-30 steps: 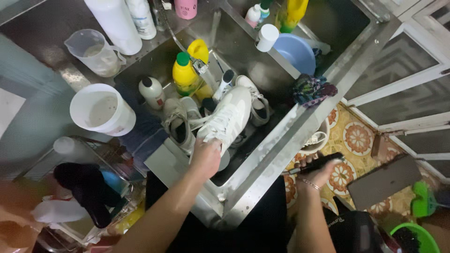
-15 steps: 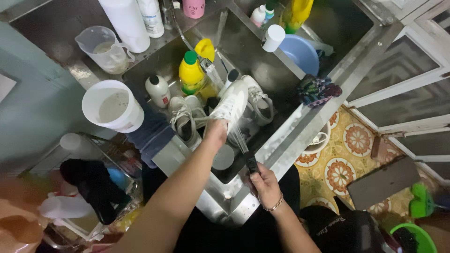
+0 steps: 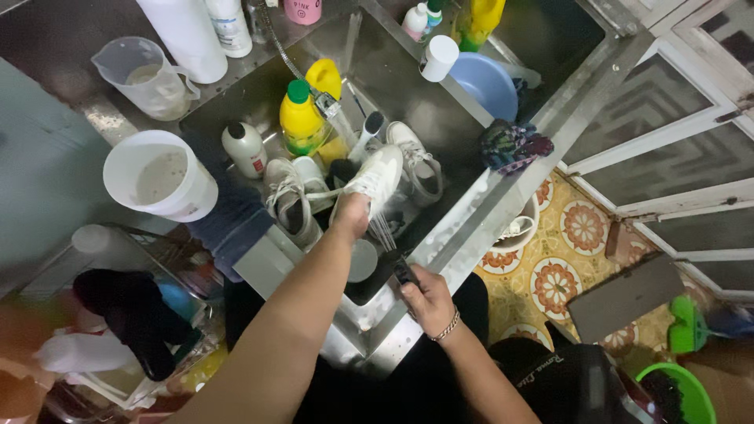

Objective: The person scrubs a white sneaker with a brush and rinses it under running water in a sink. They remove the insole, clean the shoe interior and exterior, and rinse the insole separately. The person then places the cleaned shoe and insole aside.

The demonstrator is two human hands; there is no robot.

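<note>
My left hand grips a white sneaker by its heel and holds it over the steel sink. Just below it, at the sink's near rim, my right hand is closed on a dark-handled brush whose pale bristles point up at the sneaker's side. Two more white sneakers lie in the basin, one on each side of the held shoe. Behind them stand a yellow bottle with a green cap, a small white bottle and a faucet head.
A white bucket and a clear measuring jug stand on the counter at left. A blue bowl and a dark rag lie right of the basin. The patterned tile floor and a green tub are at right.
My right hand came from the floor side at right up to the sink rim with the brush and now holds it against the sneaker. My left hand lifted the sneaker slightly.
</note>
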